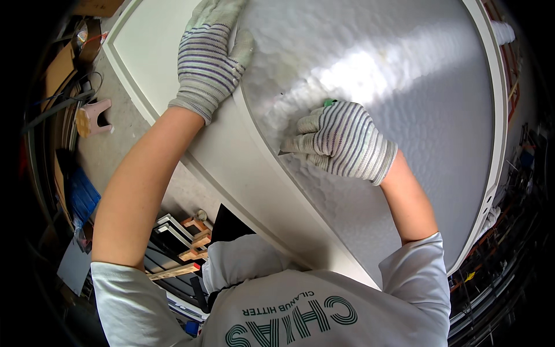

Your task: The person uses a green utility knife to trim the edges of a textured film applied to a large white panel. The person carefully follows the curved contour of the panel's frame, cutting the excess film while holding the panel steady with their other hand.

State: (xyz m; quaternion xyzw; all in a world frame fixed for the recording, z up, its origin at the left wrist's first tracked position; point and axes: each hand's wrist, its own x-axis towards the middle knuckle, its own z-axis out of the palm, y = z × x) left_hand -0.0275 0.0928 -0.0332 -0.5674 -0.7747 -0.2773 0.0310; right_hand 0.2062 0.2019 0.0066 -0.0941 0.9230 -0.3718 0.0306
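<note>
From my remote feed: R hand (pixel 341 141) fingers (pixel 300 144) are clenched round a small tool (pixel 329 103). A green bit pokes out above the knuckles, and a thin dark tip (pixel 284 152) sticks out past the fingertips at lower left. The tip sits right at the seam where the textured glass panel (pixel 404 87) meets the white frame (pixel 231 150). I can't tell exactly what kind of tool it is, since most of it is hidden in the striped work glove. The R fist rests on the glass, knuckles up.

L hand (pixel 211 55), same striped glove w/ pale fingertips, isn't holding anything. Its fingers (pixel 222 11) are spread flat and pressed down across the frame edge, w/ the thumb lying over onto the glass. It sits further up the same seam, well apart from the R hand.

Outward: the glass is frosted and bumpy, w/ a bright glare patch just above the R hand. The white frame runs round it, w/ a second stepped moulding outside that. Both forearms are bare, and the short sleeves of a pale t-shirt (pixel 277 301) show at bottom.

Beyond the frame, L side: concrete floor (pixel 110 139), a pinkish small stool-like object (pixel 92 115), a blue item (pixel 84 196), and stacked wood strips & frame offcuts (pixel 185 237) near the L elbow. R edge is dark clutter, too blurred to ID.
</note>
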